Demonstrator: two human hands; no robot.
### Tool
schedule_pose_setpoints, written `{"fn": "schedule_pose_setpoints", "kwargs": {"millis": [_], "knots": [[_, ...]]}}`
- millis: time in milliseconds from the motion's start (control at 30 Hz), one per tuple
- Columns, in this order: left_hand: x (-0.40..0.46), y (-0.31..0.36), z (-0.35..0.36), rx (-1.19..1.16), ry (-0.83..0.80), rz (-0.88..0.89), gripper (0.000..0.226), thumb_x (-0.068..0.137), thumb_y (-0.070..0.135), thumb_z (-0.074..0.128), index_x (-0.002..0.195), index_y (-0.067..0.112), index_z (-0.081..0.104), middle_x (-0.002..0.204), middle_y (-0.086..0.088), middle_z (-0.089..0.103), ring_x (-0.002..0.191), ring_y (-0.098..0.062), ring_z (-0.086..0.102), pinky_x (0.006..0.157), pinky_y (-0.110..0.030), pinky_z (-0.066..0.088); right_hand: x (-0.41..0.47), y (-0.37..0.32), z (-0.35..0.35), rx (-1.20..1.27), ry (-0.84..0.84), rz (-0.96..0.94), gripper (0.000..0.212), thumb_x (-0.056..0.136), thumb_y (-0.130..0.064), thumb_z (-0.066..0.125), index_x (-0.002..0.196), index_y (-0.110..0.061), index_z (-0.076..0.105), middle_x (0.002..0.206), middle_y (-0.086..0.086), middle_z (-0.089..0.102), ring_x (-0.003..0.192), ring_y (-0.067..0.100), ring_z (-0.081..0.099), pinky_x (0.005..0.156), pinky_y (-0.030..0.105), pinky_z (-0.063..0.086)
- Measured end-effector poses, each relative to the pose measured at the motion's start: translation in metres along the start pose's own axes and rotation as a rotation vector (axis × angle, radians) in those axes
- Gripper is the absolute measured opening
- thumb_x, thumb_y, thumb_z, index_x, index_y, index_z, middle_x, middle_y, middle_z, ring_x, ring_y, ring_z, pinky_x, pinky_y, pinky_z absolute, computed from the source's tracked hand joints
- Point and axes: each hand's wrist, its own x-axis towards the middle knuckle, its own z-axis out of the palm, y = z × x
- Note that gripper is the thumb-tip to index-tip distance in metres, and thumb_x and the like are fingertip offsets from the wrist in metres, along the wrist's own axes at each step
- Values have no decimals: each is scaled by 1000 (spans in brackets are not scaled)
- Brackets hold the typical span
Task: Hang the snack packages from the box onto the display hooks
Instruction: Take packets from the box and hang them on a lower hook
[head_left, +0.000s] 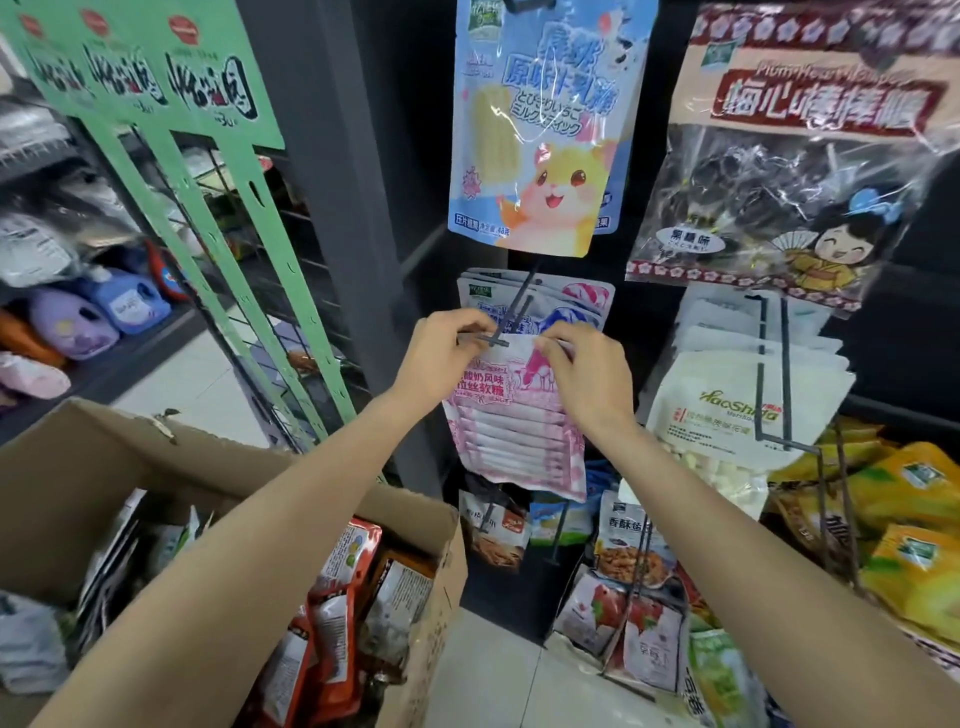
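A pink and white snack package hangs upright at the tip of a dark display hook in the middle of the rack. My left hand pinches its top left corner right at the hook's end. My right hand grips the top right edge, fingers curled over the front. Matching packages hang further back on the same hook. The open cardboard box stands at the lower left, with several red and orange packets inside.
A blue hamster-print bag hangs above, a plum candy bag to its right. White pouches fill the neighbouring hook; yellow bags and low racks of snacks are at the lower right. Green hanging strips stand on the left.
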Motion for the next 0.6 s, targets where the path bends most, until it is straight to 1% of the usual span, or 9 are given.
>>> {"fn": "schedule_pose_setpoints", "kwargs": {"millis": [133, 200, 233, 267, 333, 433, 500, 533, 600], "knots": [[3, -5, 8, -8, 21, -29, 21, 80, -10, 61, 92, 4, 70, 88, 0, 68, 86, -11, 61, 72, 0, 39, 7, 0, -1, -25, -32, 6, 20, 96, -24, 53, 96, -12, 69, 91, 5, 70, 84, 23, 64, 75, 36, 51], [8, -7, 13, -2, 21, -32, 20, 81, -10, 61, 91, 4, 71, 87, 1, 68, 84, -11, 62, 71, 0, 40, 11, 0, -1, -64, -32, 7, 18, 96, -21, 53, 102, -12, 68, 94, 6, 71, 88, 27, 65, 81, 40, 50], [12, -8, 15, 16, 17, -18, 19, 81, -9, 62, 90, 4, 71, 86, 2, 68, 84, -12, 63, 70, -2, 42, 14, 2, 0, -103, -18, -4, 16, 95, -17, 53, 105, -13, 66, 97, 6, 70, 90, 28, 64, 82, 40, 48], [17, -8, 17, 42, 17, 5, 17, 80, -7, 65, 90, 5, 71, 86, 2, 69, 84, -14, 65, 71, -6, 44, 17, 3, 1, -158, -3, -26, 18, 94, -11, 53, 110, -14, 61, 100, 6, 68, 93, 29, 62, 81, 39, 46], [28, -8, 20, 119, 32, 32, 14, 79, 1, 68, 90, 9, 71, 89, -1, 71, 86, -18, 67, 75, -18, 48, 23, 7, 2, -263, 0, -72, 31, 88, 4, 49, 114, -13, 50, 104, 8, 62, 96, 31, 56, 75, 37, 38], [45, -7, 25, 340, 77, -30, 13, 84, 15, 62, 94, 13, 70, 96, -6, 71, 90, -25, 64, 80, -32, 49, 33, 9, 3, -323, -38, -86, 46, 78, 15, 43, 116, -10, 47, 109, 14, 56, 99, 34, 51, 71, 34, 31], [54, -7, 28, 445, 94, -80, 15, 89, 19, 57, 98, 14, 68, 99, -9, 70, 93, -28, 60, 80, -37, 48, 39, 11, 4, -303, -41, -63, 53, 77, 17, 43, 123, -9, 48, 117, 16, 52, 101, 36, 51, 71, 34, 35], [56, -7, 29, 456, 97, -101, 16, 90, 19, 56, 100, 14, 68, 101, -10, 69, 95, -29, 58, 80, -39, 48, 42, 11, 5, -285, -43, -49, 56, 77, 18, 43, 126, -9, 48, 121, 16, 50, 104, 36, 51, 73, 36, 39], [59, -6, 29, 450, 88, -128, 18, 91, 18, 56, 104, 14, 67, 103, -11, 68, 98, -30, 56, 80, -40, 47, 44, 13, 7, -269, -69, -29, 57, 79, 17, 44, 131, -8, 49, 126, 17, 48, 112, 36, 50, 83, 40, 45]]}}
